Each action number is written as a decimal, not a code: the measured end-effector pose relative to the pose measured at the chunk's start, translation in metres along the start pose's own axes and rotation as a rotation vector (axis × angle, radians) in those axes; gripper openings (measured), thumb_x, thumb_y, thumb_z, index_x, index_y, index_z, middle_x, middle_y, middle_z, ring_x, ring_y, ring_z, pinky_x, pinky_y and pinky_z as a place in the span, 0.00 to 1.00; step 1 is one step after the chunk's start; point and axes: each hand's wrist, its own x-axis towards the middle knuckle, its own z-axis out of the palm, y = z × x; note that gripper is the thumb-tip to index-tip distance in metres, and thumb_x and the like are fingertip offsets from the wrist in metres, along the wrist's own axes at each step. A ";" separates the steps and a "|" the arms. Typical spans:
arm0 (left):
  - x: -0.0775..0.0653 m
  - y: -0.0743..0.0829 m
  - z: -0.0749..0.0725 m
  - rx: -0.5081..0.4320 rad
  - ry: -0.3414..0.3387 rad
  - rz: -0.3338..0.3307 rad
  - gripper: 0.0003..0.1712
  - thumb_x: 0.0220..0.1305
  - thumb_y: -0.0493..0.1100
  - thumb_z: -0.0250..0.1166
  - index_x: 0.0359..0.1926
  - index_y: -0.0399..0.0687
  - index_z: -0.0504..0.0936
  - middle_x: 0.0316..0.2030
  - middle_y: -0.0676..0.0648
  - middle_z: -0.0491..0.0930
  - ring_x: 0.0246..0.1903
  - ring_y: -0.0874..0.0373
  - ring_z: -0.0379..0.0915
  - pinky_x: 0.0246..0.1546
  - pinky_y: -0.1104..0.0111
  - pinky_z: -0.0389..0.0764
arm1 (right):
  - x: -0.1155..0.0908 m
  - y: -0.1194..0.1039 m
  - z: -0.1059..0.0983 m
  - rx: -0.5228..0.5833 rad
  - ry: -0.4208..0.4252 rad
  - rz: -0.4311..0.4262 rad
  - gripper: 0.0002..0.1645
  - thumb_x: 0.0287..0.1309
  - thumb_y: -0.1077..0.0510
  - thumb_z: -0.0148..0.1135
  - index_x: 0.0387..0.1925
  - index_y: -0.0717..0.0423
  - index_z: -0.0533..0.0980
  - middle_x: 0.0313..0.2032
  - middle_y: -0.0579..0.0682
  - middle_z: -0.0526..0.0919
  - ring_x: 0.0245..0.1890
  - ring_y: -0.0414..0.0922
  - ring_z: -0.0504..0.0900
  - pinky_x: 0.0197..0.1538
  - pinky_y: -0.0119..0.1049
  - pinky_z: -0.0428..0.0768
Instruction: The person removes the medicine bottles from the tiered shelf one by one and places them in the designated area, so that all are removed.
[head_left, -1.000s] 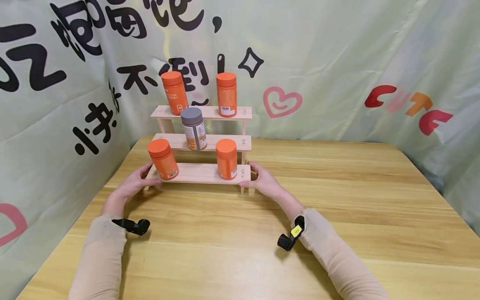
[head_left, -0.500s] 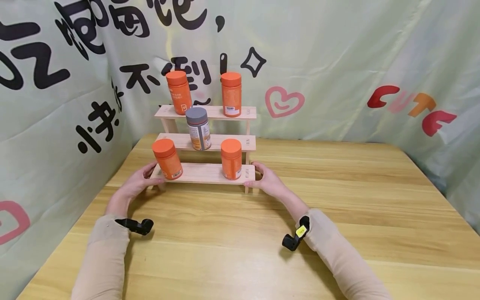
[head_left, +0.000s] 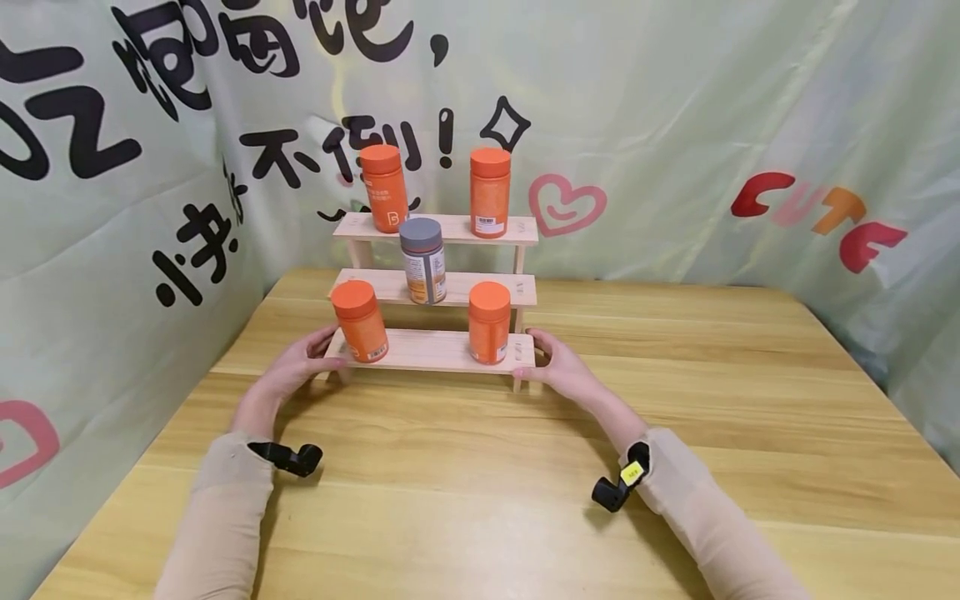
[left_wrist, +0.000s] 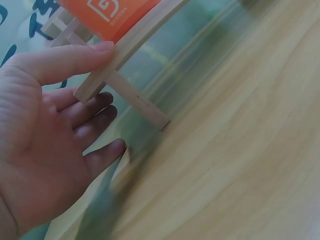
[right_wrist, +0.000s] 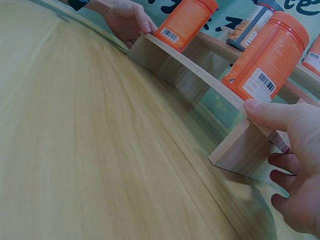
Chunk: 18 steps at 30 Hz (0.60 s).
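Note:
A three-tier wooden display stand (head_left: 427, 350) stands on the table between both hands. My left hand (head_left: 296, 365) grips the left end of its lowest shelf, thumb on the board and fingers curled beneath. At the other end, my right hand (head_left: 562, 367) holds that shelf the same way. The lowest tier bears two orange bottles, one at the left (head_left: 363, 329) and one at the right (head_left: 490, 329). A grey-capped bottle (head_left: 423, 267) sits on the middle tier. Up top are another orange bottle (head_left: 386, 196) and its twin (head_left: 490, 200). In the right wrist view, a shelf leg (right_wrist: 245, 150) meets the tabletop.
The wood-grain table (head_left: 480, 500) stretches in front and to the right of the stand. Behind hangs a pale green printed curtain (head_left: 660, 125), which also runs along the left side. Black wrist cameras (head_left: 300, 460) sit on both forearms.
Both hands have shifted the stand to the right along the table, with the bottles riding on it. Most of this shift falls in the last half second. Both grips stay the same.

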 end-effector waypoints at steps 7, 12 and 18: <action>0.003 0.005 0.012 -0.003 -0.029 0.013 0.48 0.57 0.39 0.65 0.70 0.32 0.45 0.69 0.33 0.44 0.68 0.39 0.40 0.66 0.51 0.44 | -0.010 0.007 -0.013 0.032 -0.004 -0.014 0.51 0.49 0.60 0.70 0.67 0.69 0.51 0.66 0.66 0.56 0.66 0.59 0.55 0.66 0.51 0.54; 0.004 0.007 0.018 -0.002 -0.048 0.016 0.48 0.56 0.40 0.66 0.70 0.32 0.47 0.69 0.33 0.46 0.68 0.40 0.42 0.66 0.51 0.45 | -0.017 0.012 -0.022 0.022 -0.005 -0.013 0.50 0.49 0.60 0.69 0.67 0.71 0.52 0.66 0.68 0.56 0.67 0.59 0.53 0.67 0.51 0.53; 0.007 0.011 0.026 0.009 -0.095 0.046 0.46 0.57 0.39 0.65 0.69 0.31 0.49 0.68 0.31 0.48 0.67 0.39 0.43 0.66 0.50 0.47 | -0.027 0.017 -0.034 -0.001 -0.004 -0.007 0.52 0.49 0.58 0.70 0.67 0.71 0.50 0.66 0.68 0.54 0.67 0.60 0.52 0.66 0.53 0.52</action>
